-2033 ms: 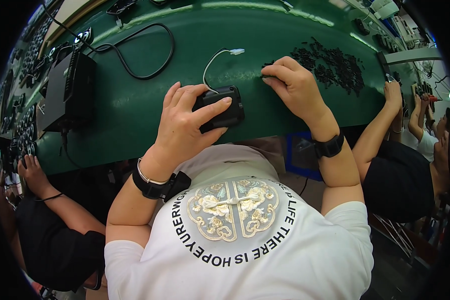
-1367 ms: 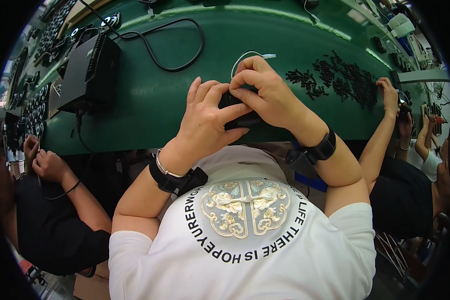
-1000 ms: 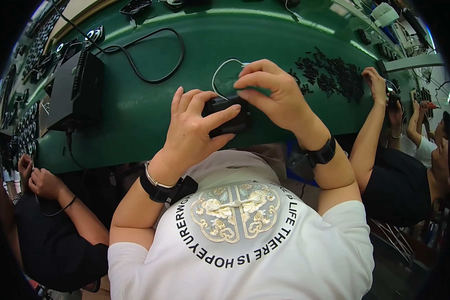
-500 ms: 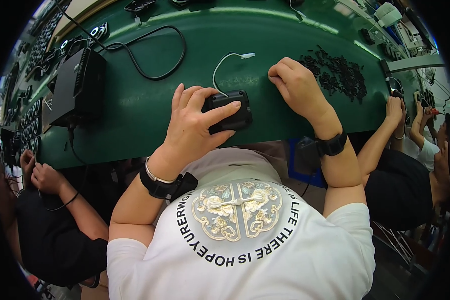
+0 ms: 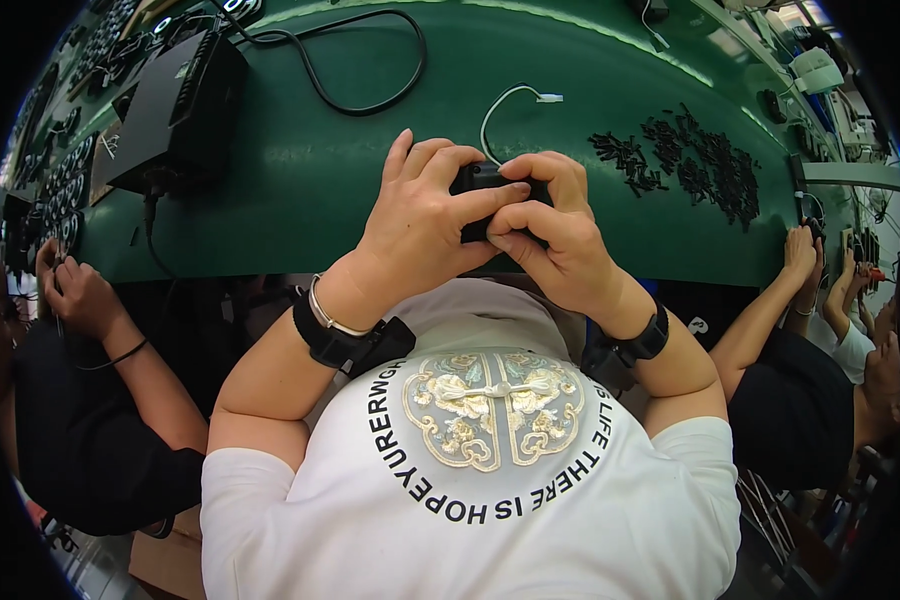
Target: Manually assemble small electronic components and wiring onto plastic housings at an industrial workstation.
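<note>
A small black plastic case (image 5: 481, 178) is between my two hands near the table's front edge. From its far side a thin white cable (image 5: 488, 118) curves out to a white plug (image 5: 549, 98). My left hand (image 5: 420, 205) grips the case from the left, its thumb lying across the top. My right hand (image 5: 565, 225) closes on the right side, with index finger and thumb on the case. Whether a tiny part sits under those fingertips is hidden. Much of the case is covered by my fingers.
Small black stick-like pieces (image 5: 715, 165) lie piled at the right on the green table (image 5: 300, 180). A black box (image 5: 175, 120) with a black cord (image 5: 422, 60) stands at the left. Co-workers' hands (image 5: 80, 290) are at work on both sides.
My right hand has moved left from beside the pile and come onto the case. The view has shifted a little. My left hand keeps its hold on the case.
</note>
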### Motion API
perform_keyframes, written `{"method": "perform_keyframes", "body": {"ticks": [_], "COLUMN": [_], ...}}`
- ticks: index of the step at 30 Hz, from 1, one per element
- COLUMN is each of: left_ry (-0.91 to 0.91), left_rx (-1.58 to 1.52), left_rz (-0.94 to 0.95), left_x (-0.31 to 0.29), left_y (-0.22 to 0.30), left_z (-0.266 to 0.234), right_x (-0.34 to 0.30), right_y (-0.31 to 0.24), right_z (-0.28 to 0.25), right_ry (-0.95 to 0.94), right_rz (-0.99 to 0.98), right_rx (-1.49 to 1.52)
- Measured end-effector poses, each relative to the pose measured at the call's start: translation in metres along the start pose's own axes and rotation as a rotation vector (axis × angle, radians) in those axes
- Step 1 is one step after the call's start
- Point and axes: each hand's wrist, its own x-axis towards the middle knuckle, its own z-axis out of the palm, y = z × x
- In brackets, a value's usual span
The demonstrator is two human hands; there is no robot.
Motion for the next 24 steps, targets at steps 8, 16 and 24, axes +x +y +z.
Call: {"method": "perform_keyframes", "body": {"ticks": [8,16,24], "left_ry": [-0.009,-0.087,-0.190], "left_rx": [-0.014,0.029,-0.084], "left_rz": [0.046,0.008,0.028], "left_x": [0.004,0.007,0.036], "left_y": [0.001,0.012,0.001], "left_z": [-0.004,-0.013,-0.023], "right_x": [0.004,-0.005,-0.050], "right_y": [-0.006,0.002,0.039], "right_z": [0.002,-0.006,-0.081], "right_ry": [-0.003,0.054,0.465], "right_rz": [-0.058,-0.087,-0.010], "right_rx": [-0.248,-0.143,-0.372]}}
